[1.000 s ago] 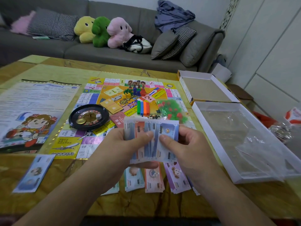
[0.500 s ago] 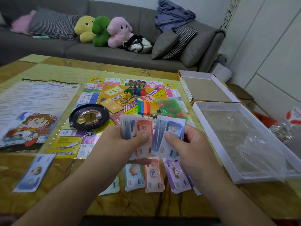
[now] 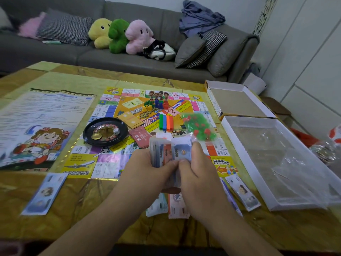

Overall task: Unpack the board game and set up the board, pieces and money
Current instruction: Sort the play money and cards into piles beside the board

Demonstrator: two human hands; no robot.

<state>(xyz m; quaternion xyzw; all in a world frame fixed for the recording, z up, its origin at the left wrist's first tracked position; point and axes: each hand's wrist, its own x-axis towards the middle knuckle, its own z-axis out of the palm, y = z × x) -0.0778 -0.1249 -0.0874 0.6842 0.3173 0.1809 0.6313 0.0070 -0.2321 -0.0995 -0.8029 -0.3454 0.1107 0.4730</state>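
Nearest, on the yellow marbled tabletop (image 3: pixel 77 228), sorted piles of paper play-money lie in a row: a pale blue note pile (image 3: pixel 44 194) far left, a pink note pile (image 3: pixel 178 207) and a greenish one partly hidden under the wrists, and a blue-white note pile (image 3: pixel 243 193) to the right, just beside the open white box tray (image 3: pixel 245 163).

Above them both hands hold the unsorted wad of banknotes (image 3: pixel 166 154). Left hand (image 3: pixel 147 169) grips the wad, fingers curled behind, thumb across the front. Right hand (image 3: pixel 195 174) pinches the front blue note, thumb tip against the left thumb.

Change: half a second ago the blue notes were fanned off to the right, split from the orange ones; now the fan is closed and the hands are pressed together, lower over the piles. The blue-white pile at right was hidden before and now shows.

Judgement: sorting by colour is mid-way; the wad is still thick, so money is the unfinished part.

Farther out, the square colourful game board (image 3: pixel 129 145) lies flat, carrying a black roulette wheel (image 3: pixel 105 131), coloured plastic bars (image 3: pixel 166 122), a clear bag of green and red houses (image 3: pixel 199 126) and pawns (image 3: pixel 156 105). Left of it, the printed rule sheet (image 3: pixel 36 117). Far right, the cardboard box lid (image 3: pixel 236 102).
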